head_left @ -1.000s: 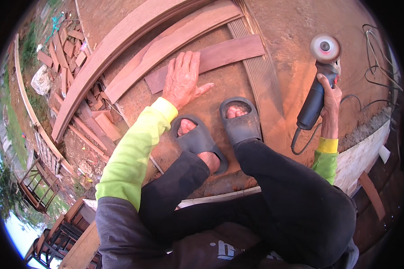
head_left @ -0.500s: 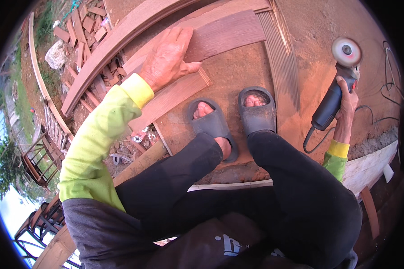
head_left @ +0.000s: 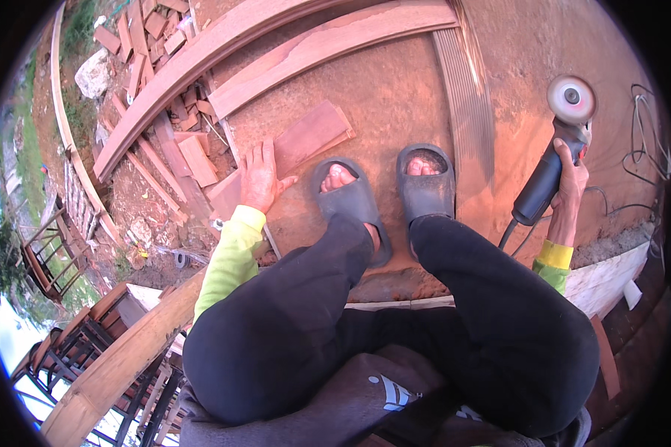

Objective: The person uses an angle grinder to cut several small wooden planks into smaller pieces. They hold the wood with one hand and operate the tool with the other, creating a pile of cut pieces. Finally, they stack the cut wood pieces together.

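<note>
My left hand (head_left: 261, 177) rests with spread fingers on a short reddish plank (head_left: 306, 134), which lies beside my sandalled left foot (head_left: 347, 197). My right hand (head_left: 570, 182) grips a black angle grinder (head_left: 537, 185) with a pale round disc at its upper end and a cable from its lower end. A long curved wooden piece (head_left: 332, 46) lies beyond the short plank. A grooved board (head_left: 462, 112) runs to the right of my right foot (head_left: 427, 195), between it and the grinder.
A larger curved beam (head_left: 160, 93) crosses the upper left, beside scattered wood offcuts (head_left: 145, 45) and a pale rock (head_left: 93, 71). A light timber (head_left: 115, 357) and dark metal frames are at lower left. Loose cables (head_left: 634, 149) lie on the right. I am seated above a dusty floor (head_left: 529, 45).
My left hand has moved down and toward me, with a short plank now lying lower, near my left foot. The grinder in my right hand has shifted a little right.
</note>
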`<move>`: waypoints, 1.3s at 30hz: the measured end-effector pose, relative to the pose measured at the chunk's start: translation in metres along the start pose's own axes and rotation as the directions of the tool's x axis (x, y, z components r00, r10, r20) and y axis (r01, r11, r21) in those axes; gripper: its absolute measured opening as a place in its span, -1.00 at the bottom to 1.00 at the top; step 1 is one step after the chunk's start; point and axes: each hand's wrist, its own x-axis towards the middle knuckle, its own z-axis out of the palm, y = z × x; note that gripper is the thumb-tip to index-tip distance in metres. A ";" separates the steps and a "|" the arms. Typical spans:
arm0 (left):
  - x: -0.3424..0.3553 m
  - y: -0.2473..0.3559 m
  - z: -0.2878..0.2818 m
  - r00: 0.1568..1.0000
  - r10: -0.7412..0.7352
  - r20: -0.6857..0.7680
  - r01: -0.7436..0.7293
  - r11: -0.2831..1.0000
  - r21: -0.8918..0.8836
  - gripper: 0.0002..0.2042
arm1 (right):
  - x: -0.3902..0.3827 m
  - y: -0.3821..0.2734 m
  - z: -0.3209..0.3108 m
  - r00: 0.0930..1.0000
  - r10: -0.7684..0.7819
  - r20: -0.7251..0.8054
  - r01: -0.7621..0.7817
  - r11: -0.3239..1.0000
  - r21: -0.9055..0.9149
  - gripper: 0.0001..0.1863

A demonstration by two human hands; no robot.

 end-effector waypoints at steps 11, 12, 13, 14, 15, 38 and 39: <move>0.003 -0.017 0.021 0.995 -0.068 -0.073 0.067 0.998 -0.016 -0.37 | 0.017 0.020 -0.006 0.993 -0.029 0.112 0.022 0.998 0.064 -0.52; 0.001 -0.016 0.021 0.993 -0.074 -0.086 0.073 0.997 -0.021 -0.39 | 0.019 0.020 -0.007 0.991 -0.036 0.129 0.028 0.998 0.060 -0.51; -0.001 -0.015 0.020 0.993 -0.085 -0.082 0.083 0.996 -0.025 -0.42 | 0.022 0.022 -0.008 0.992 -0.028 0.123 0.023 0.999 0.036 -0.50; -0.001 -0.015 0.018 0.993 -0.091 -0.079 0.088 0.996 -0.029 -0.44 | 0.020 0.021 -0.006 0.994 -0.027 0.110 0.024 0.999 0.029 -0.48; 0.000 -0.014 0.018 0.993 -0.091 -0.077 0.088 0.995 -0.039 -0.46 | 0.019 0.018 -0.006 0.995 -0.030 0.091 0.028 0.999 0.020 -0.47; 0.027 -0.011 -0.006 0.996 -0.070 -0.050 0.055 0.963 -0.265 -0.16 | -0.004 0.000 0.005 0.995 -0.079 0.069 0.078 0.997 0.013 -0.53; 0.035 -0.013 -0.002 0.989 -0.097 -0.112 0.057 0.946 -0.319 -0.17 | -0.006 -0.001 0.004 0.995 -0.076 0.062 0.076 0.997 -0.002 -0.53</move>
